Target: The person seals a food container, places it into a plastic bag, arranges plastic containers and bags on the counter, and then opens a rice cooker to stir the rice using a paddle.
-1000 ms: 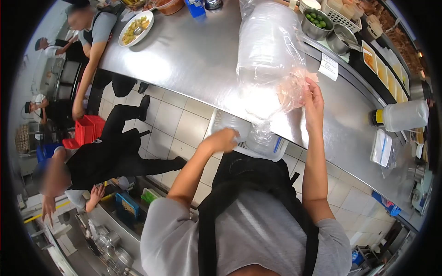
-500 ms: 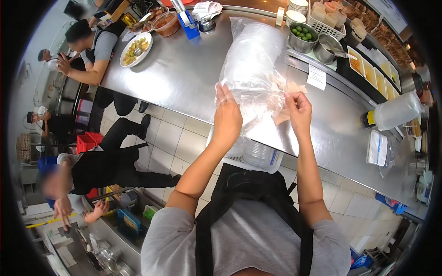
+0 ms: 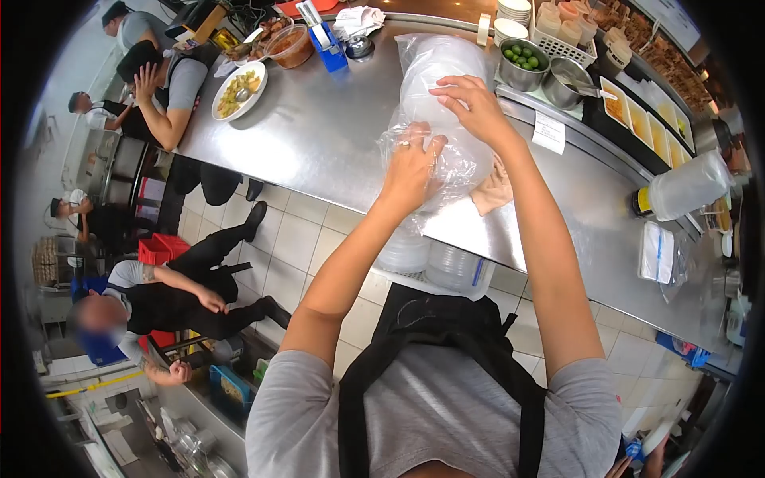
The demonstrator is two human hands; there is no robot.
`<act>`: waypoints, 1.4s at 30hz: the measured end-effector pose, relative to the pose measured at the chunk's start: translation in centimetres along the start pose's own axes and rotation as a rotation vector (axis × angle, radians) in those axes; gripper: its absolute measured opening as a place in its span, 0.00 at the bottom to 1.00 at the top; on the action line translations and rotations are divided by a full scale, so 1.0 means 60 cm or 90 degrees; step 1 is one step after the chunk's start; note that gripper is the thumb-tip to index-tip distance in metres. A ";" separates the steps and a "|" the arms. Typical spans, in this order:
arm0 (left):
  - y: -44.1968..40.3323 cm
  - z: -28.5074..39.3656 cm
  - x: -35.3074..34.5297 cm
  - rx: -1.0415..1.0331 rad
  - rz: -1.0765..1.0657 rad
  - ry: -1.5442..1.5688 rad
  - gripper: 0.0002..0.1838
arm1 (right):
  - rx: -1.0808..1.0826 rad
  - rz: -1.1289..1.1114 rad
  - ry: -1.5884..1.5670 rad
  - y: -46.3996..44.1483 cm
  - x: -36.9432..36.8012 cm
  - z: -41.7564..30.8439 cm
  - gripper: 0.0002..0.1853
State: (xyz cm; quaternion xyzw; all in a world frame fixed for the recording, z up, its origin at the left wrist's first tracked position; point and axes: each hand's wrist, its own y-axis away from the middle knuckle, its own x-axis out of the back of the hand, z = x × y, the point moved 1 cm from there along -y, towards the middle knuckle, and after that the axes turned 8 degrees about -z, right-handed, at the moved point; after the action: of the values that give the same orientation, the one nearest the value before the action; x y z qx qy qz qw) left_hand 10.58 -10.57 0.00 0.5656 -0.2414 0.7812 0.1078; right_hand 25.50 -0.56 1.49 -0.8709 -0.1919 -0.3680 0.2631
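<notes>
A long stack of round, translucent plastic containers or lids (image 3: 434, 68) lies on its side on the steel counter. Around it is a clear plastic bag (image 3: 458, 171), crumpled at the end nearest me. My left hand (image 3: 412, 167) has bent fingers in the bunched film, which partly covers the fingertips. Resting on top of the stack, my right hand (image 3: 476, 111) has its fingers stretched out. A crumpled beige piece of paper or film (image 3: 494, 190) lies beside the bag, under my right forearm.
A white bowl of food (image 3: 239, 92) and a blue tape dispenser (image 3: 325, 46) stand at the left. Limes in a metal pot (image 3: 522, 68), sauce trays (image 3: 637, 119) and a large bottle (image 3: 685, 187) line the right. Below the counter edge is a basket of round containers (image 3: 434, 279). Co-workers stand leftward.
My right hand has left the bag's near end and moved up onto the stack. My left hand has shifted slightly right and up, with film bunched over its fingers. A co-worker's arms have moved.
</notes>
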 end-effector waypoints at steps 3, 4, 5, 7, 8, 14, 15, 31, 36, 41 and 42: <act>0.003 -0.009 -0.016 -0.033 -0.012 0.130 0.38 | -0.002 -0.009 0.052 -0.003 -0.010 0.001 0.14; 0.001 -0.013 -0.022 -0.054 -0.016 0.168 0.38 | -0.001 -0.013 0.053 -0.002 -0.012 -0.003 0.14; 0.002 -0.017 -0.028 -0.051 -0.015 0.170 0.38 | 0.004 0.007 0.088 0.001 -0.015 -0.008 0.15; 0.000 -0.010 -0.016 0.001 0.001 0.082 0.37 | 0.008 0.024 0.122 0.002 -0.020 -0.011 0.16; -0.001 -0.011 -0.019 0.003 0.001 0.083 0.37 | 0.012 0.040 0.123 -0.001 -0.020 -0.010 0.17; -0.030 -0.026 -0.017 0.001 -0.039 0.133 0.36 | 0.014 0.101 0.076 -0.006 -0.020 0.015 0.18; -0.026 -0.023 -0.008 -0.012 0.012 0.116 0.34 | 0.016 0.118 0.047 -0.006 -0.012 0.017 0.18; 0.022 -0.068 0.000 0.143 0.075 0.561 0.42 | -0.060 0.087 -0.300 0.092 -0.072 -0.031 0.07; 0.003 -0.056 -0.007 0.176 -0.016 0.346 0.51 | -0.065 0.137 -0.280 0.090 -0.085 -0.028 0.05; 0.034 -0.030 0.000 0.153 0.019 0.302 0.46 | -0.256 0.293 -0.378 0.112 -0.086 -0.006 0.04; 0.040 -0.017 0.008 0.174 0.027 0.310 0.43 | -0.279 0.341 -0.354 0.115 -0.084 -0.008 0.04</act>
State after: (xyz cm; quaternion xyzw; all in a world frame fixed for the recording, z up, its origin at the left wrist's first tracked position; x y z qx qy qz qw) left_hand 8.49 -12.18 -0.40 0.3654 -0.1124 0.9215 0.0688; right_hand 25.57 -7.01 -4.17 -0.9911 0.0597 -0.0703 0.0964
